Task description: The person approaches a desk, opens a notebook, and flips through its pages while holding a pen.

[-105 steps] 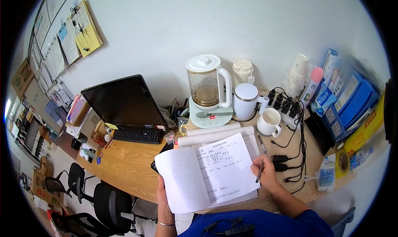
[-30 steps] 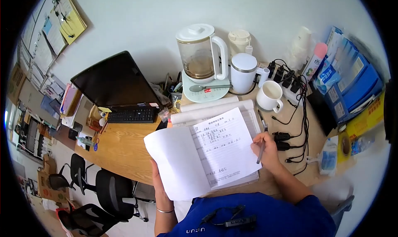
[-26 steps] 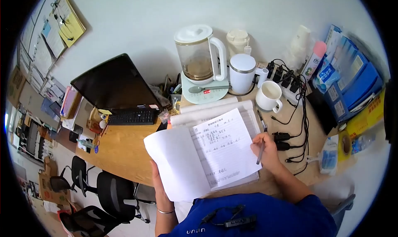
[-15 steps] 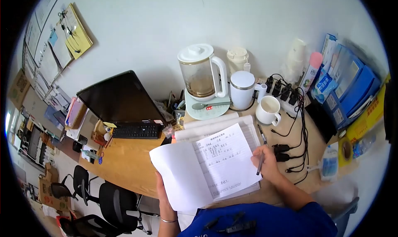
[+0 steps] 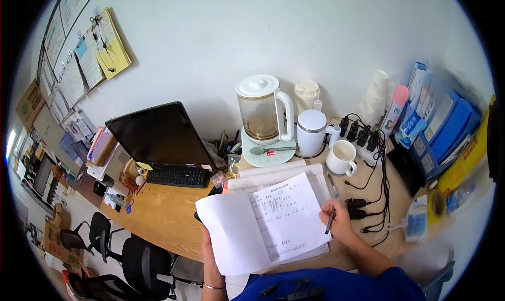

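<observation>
An open paper booklet (image 5: 236, 230) rests over other papers at the desk's front edge. Its left page is blank, and the right page (image 5: 288, 228) carries print and handwriting. My left hand (image 5: 209, 251) grips the booklet's left edge, with its fingers mostly hidden behind the paper. At the right edge of the page, my right hand (image 5: 339, 220) is closed around a dark pen (image 5: 330, 222), whose tip points down and sits near the paper. A second pen (image 5: 333, 186) lies on the desk beyond that hand. Under the booklet, further sheets (image 5: 317, 176) show at the top.
Behind the papers stand a glass kettle (image 5: 259, 119), a white lidded cup (image 5: 311, 135) and a white mug (image 5: 341, 158). Black cables (image 5: 386, 196) run down the right side beside blue folders (image 5: 447, 132). A monitor (image 5: 158, 135) and keyboard (image 5: 176, 177) occupy the left.
The camera view has tilted up a little, so the desk things appear lower. Both hands keep their holds; the pen has turned slightly in my right hand.
</observation>
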Tool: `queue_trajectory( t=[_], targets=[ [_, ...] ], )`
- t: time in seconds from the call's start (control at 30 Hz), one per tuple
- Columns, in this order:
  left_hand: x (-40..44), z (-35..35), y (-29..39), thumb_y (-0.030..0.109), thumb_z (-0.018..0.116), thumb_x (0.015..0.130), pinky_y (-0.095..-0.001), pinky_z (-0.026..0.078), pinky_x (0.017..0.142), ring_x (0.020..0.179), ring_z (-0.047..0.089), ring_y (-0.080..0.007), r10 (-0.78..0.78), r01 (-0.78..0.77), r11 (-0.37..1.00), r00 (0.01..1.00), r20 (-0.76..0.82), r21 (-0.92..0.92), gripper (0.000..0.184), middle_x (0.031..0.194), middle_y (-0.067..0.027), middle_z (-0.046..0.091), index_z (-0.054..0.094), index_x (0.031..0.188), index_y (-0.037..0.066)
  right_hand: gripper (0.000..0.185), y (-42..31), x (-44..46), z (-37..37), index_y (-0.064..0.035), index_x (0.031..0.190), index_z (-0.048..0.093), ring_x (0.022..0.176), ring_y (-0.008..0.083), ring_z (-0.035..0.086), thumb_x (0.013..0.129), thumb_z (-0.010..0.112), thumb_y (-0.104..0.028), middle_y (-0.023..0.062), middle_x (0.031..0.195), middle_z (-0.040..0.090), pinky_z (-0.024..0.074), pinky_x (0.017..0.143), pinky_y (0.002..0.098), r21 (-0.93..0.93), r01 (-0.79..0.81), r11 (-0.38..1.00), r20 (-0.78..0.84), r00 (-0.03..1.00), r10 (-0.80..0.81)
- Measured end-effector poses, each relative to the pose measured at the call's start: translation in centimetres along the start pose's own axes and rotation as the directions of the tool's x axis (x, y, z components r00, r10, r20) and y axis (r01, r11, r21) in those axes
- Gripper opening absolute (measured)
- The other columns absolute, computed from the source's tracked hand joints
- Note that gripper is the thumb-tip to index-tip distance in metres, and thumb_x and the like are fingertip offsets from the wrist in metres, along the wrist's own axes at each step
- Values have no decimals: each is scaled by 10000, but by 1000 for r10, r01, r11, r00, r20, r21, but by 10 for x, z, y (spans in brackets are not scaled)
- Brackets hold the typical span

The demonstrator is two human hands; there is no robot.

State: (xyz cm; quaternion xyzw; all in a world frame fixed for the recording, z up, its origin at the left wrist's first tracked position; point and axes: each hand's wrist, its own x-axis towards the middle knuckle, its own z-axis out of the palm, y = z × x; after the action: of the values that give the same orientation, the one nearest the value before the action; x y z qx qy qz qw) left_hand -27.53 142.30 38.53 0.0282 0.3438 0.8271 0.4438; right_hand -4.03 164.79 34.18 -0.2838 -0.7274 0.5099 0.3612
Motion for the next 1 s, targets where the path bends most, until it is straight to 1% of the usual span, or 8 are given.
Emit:
queue_trajectory(
  t=[0.07, 0.3, 0.4, 0.47, 0.73, 0.83, 0.93, 1.0],
  targets=[
    [-1, 0, 0, 540, 332, 929, -357, 487, 863, 1049, 552, -256, -25, 25, 999, 1000, -4, -34, 627, 1223, -133, 522, 391, 1324, 56, 189, -2, 1, 0, -20, 923, 500, 653, 86, 515, 783, 627, -30, 24, 741, 542, 433, 591, 233, -9, -8, 1000, 6, 1000, 8],
    [-1, -2, -1, 544, 338, 926, -360, 486, 862, 1046, 552, -257, -29, 29, 998, 1000, 1, -48, 633, 1223, -136, 520, 390, 1325, 57, 188, -5, 1, 0, -22, 916, 493, 636, 87, 511, 787, 629, -28, 22, 732, 534, 428, 575, 232, -34, -14, 999, 12, 1000, 15],
    [2, -8, -2, 544, 339, 926, -368, 480, 869, 1054, 547, -258, -39, 39, 998, 999, 9, -51, 630, 1229, -135, 517, 388, 1329, 61, 189, -5, 0, -1, -23, 916, 493, 642, 88, 511, 789, 632, -27, 23, 738, 534, 428, 579, 230, -14, -29, 999, 17, 999, 29],
    [3, -11, -2, 541, 385, 912, -376, 485, 873, 1068, 552, -260, -39, 41, 997, 999, 21, -61, 633, 1243, -126, 521, 391, 1327, 63, 188, -3, 0, -1, -23, 916, 494, 647, 89, 512, 789, 632, -29, 24, 742, 535, 428, 583, 230, 0, -35, 999, 17, 999, 35],
    [2, -6, -1, 542, 384, 912, -375, 479, 882, 1074, 548, -259, -42, 44, 998, 998, 36, -55, 637, 1244, -130, 517, 388, 1328, 59, 186, -1, 0, -1, -20, 922, 497, 662, 96, 522, 793, 629, -38, 30, 755, 542, 436, 597, 238, 4, -39, 999, 19, 999, 39],
    [3, -6, -1, 538, 382, 913, -378, 477, 885, 1076, 546, -261, -38, 40, 998, 999, 36, -51, 635, 1249, -131, 514, 384, 1331, 59, 186, -7, 1, -2, -19, 924, 497, 669, 101, 528, 794, 629, -38, 34, 759, 547, 441, 602, 240, -42, -15, 999, 19, 1000, 16],
    [3, -7, -1, 535, 381, 915, -384, 475, 888, 1080, 545, -266, -34, 36, 998, 998, 46, -52, 632, 1254, -134, 511, 382, 1332, 60, 184, -5, 1, -2, -19, 924, 498, 678, 104, 533, 795, 627, -38, 38, 765, 552, 444, 610, 242, -39, -37, 999, 24, 999, 38],
    [3, -9, -1, 533, 381, 915, -387, 474, 890, 1082, 544, -269, -32, 35, 998, 998, 53, -57, 631, 1256, -135, 510, 383, 1332, 60, 182, -1, 0, -1, -19, 926, 498, 683, 105, 536, 795, 624, -35, 39, 768, 555, 446, 617, 243, 21, -60, 998, 24, 998, 60]
  ],
)
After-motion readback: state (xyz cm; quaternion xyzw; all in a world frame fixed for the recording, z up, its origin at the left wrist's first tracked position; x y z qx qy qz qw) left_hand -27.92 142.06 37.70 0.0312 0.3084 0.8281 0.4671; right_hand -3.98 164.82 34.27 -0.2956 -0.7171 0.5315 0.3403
